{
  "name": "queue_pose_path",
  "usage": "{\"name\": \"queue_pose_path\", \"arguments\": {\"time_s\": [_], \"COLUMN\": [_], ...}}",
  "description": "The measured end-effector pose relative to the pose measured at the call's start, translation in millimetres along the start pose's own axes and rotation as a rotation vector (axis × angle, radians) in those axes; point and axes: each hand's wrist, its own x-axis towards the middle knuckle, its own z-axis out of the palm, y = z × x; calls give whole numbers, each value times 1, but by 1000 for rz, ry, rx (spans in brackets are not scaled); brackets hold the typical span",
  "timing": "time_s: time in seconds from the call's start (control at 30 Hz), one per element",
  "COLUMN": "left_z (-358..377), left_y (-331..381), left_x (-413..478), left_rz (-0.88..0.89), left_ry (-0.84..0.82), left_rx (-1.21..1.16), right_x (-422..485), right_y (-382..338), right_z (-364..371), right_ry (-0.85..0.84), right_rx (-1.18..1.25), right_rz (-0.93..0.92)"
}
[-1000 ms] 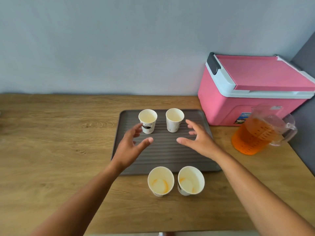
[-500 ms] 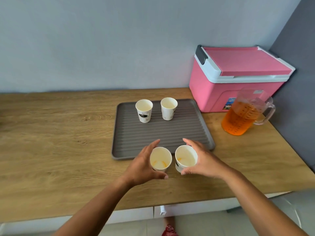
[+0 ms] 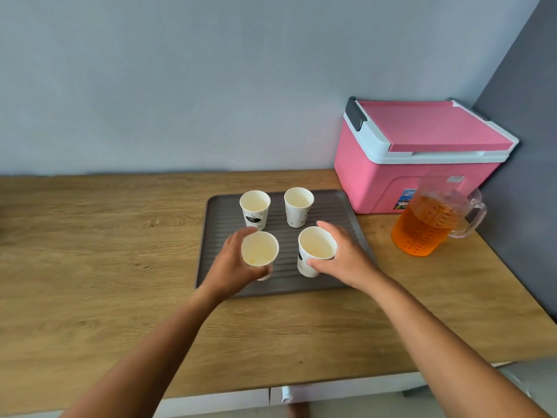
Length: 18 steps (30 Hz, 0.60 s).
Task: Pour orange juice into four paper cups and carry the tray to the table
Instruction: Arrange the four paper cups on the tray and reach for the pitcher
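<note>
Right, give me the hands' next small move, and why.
Probably set both down on the tray and let go. The left hand grips the near-left cup, the right hand the near-right cup, both over the tray's near half, in front of the far-left cup and far-right cup. The juice pitcher stands untouched.

The left grip (image 3: pixel 230 267) partly hides the near left cup (image 3: pixel 259 248), the right grip (image 3: pixel 346 260) the near right cup (image 3: pixel 316 244), and the juice pitcher (image 3: pixel 422 227) the cooler sticker (image 3: pixel 402 200).

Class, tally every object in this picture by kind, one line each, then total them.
Paper cups: 4
Tray: 1
Juice jug: 1
Pink cooler box: 1
Total: 7
</note>
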Motion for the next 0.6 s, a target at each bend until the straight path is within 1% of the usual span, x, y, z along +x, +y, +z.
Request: {"name": "queue_pose_path", "arguments": {"time_s": [0.23,0.6], "left_z": [6,11], "left_y": [-10,-13], "left_x": [29,28], "left_rz": [-68,-102], "left_ry": [-11,-23], "left_rx": [64,38], "right_x": [46,49], "right_y": [8,22], "right_z": [27,29], "right_ry": [-32,-33], "right_rx": [-48,-43], "right_rz": [64,77]}}
